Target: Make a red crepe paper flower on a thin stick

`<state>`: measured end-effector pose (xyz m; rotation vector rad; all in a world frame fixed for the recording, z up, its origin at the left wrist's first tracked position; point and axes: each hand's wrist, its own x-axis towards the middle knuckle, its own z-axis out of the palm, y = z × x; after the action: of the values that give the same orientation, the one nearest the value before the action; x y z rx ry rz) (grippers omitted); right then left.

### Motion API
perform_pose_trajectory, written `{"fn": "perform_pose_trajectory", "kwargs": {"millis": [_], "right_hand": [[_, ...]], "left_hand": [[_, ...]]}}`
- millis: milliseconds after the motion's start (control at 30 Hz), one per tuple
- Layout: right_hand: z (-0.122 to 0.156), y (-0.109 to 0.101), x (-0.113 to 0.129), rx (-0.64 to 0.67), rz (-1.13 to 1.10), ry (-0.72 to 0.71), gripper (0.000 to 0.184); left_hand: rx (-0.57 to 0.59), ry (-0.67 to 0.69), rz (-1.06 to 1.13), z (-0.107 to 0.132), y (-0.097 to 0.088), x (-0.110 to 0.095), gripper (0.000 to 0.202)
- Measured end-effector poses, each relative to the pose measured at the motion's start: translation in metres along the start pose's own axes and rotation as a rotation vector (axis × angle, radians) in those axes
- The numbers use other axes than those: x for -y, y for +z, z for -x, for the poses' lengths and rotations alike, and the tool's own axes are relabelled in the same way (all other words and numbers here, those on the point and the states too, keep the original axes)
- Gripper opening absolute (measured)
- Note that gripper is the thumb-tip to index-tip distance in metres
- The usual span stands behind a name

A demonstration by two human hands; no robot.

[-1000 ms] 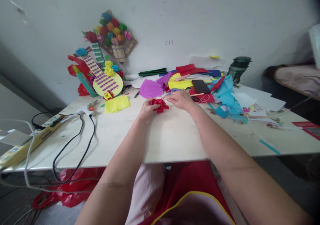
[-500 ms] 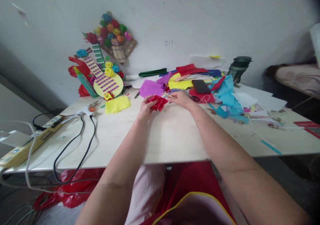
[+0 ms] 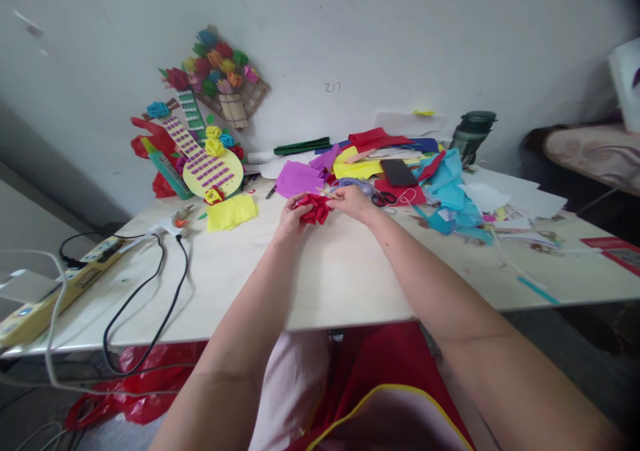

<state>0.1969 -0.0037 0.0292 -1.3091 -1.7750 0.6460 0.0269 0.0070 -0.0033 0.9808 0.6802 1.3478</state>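
Crumpled, petal-like red paper [image 3: 315, 209] is pinched by my left hand [image 3: 291, 219] above the middle of the table. My right hand [image 3: 350, 202] holds a thin wooden stick [image 3: 327, 193] between thumb and fingers, and its fingertips meet the paper's right edge. Just behind lie a purple sheet [image 3: 299, 179] and a pale purple bundle of cord [image 3: 353, 184]. Black-handled scissors [image 3: 384, 199] rest on a red sheet right of my right hand. Left of my left hand lies a yellow sheet [image 3: 233, 212].
A flower-decorated paper guitar [image 3: 213, 171] and a green glue bottle [image 3: 167, 171] stand at the back left. A glue gun [image 3: 170, 225] trails its cord near a power strip [image 3: 60, 287]. Blue paper [image 3: 453, 187], a phone [image 3: 399, 173] and a dark bottle [image 3: 473, 137] are on the right.
My right hand has moved slightly left, bringing the stick closer to the red paper. The left hand keeps its hold, and the whole view has shifted slightly.
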Motion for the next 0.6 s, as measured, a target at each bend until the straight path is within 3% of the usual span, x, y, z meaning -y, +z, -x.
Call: {"fn": "perform_pose_trajectory", "kwargs": {"millis": [200,333,500,600], "right_hand": [[0.002,-0.002,0.001,-0.012,-0.108,-0.040,0.038],[-0.001,-0.002,-0.004,0.015,-0.181,-0.050,0.029],[-0.005,0.004,-0.010,0.003,-0.124,-0.017,0.018],[-0.006,0.005,-0.008,-0.076,-0.019,-0.002,0.019]], "left_hand": [[-0.011,-0.016,0.055,-0.001,0.001,0.001,0.036],[-0.043,-0.027,0.105,-0.002,0.001,0.001,0.034],[-0.039,-0.042,0.129,-0.002,0.001,0.000,0.031],[-0.017,-0.062,0.121,-0.001,0.002,0.001,0.033]]}}
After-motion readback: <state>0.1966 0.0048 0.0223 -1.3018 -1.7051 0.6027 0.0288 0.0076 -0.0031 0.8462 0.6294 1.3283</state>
